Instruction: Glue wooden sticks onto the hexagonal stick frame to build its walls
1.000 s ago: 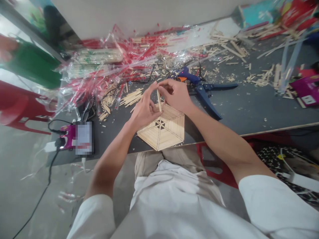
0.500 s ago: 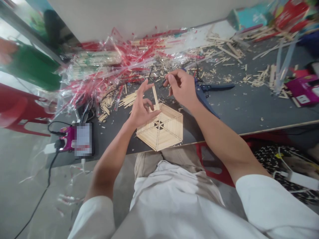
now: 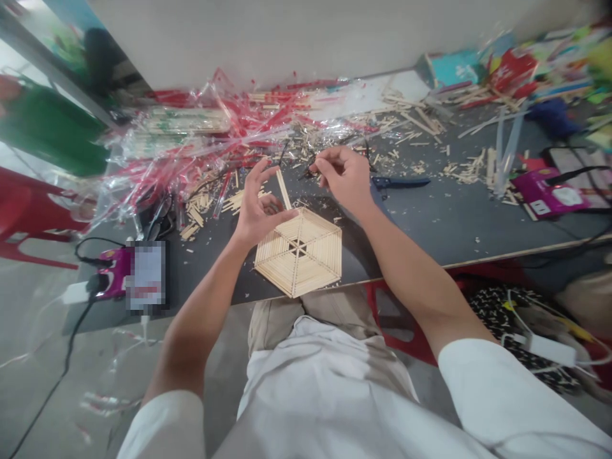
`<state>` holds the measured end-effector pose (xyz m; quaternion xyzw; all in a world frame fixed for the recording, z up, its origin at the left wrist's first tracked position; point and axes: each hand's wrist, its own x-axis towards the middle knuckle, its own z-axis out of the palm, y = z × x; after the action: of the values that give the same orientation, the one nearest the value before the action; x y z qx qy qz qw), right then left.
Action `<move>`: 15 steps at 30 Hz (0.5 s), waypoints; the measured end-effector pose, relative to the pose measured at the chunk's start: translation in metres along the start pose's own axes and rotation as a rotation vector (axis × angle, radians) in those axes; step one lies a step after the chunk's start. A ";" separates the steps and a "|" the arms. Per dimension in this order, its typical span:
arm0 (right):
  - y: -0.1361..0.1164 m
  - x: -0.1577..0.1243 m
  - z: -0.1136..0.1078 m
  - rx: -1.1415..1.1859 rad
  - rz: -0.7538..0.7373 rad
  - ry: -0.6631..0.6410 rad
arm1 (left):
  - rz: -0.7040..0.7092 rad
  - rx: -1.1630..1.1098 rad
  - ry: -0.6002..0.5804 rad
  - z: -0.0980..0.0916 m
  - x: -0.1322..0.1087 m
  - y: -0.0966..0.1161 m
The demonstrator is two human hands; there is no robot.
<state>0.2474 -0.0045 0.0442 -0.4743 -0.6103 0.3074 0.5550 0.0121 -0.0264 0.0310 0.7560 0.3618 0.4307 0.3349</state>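
My left hand [image 3: 255, 213] is closed in a wide pinch, with short wooden sticks [image 3: 283, 189] spanning from index fingertip to thumb. Its thumb lies over the upper left edge of a hexagonal wooden-stick panel [image 3: 315, 261], which has spoke-like ridges and a small opening at the centre. To the right and above the panel, my right hand [image 3: 347, 182] has its thumb and fingers pressed together. Whatever those fingertips hold, if anything, is too small to make out. A blue-handled tool [image 3: 404, 183] lies beside the right wrist, partly hidden by the forearm.
Clear and red plastic wrappers [image 3: 229, 121] and loose sticks [image 3: 198, 213] cover the table's back left. A phone [image 3: 147, 274] with cables lies at the left edge. On the right are a purple packet [image 3: 549, 191] and wood scraps [image 3: 463, 171]. A red chair [image 3: 33, 217] stands left.
The view has shifted slightly, so the table's right side shows more. Both hands keep nearly the same poses, and the sticks remain in my left hand above the panel.
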 end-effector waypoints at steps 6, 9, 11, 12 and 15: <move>0.005 0.003 -0.003 0.014 -0.029 0.011 | -0.002 -0.083 0.091 -0.003 0.003 -0.016; 0.006 0.003 -0.004 0.024 -0.074 0.018 | -0.022 -0.098 0.164 -0.008 0.005 -0.023; 0.006 0.003 -0.004 0.027 -0.082 0.027 | -0.032 -0.104 0.195 -0.012 0.006 -0.027; 0.006 0.003 -0.005 0.023 -0.078 0.031 | -0.040 -0.111 0.203 -0.014 0.007 -0.029; 0.008 0.004 -0.006 0.003 -0.068 0.035 | -0.083 -0.147 0.230 -0.019 0.009 -0.034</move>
<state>0.2557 0.0012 0.0396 -0.4576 -0.6157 0.2809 0.5768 -0.0099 0.0024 0.0146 0.6595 0.3962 0.5257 0.3630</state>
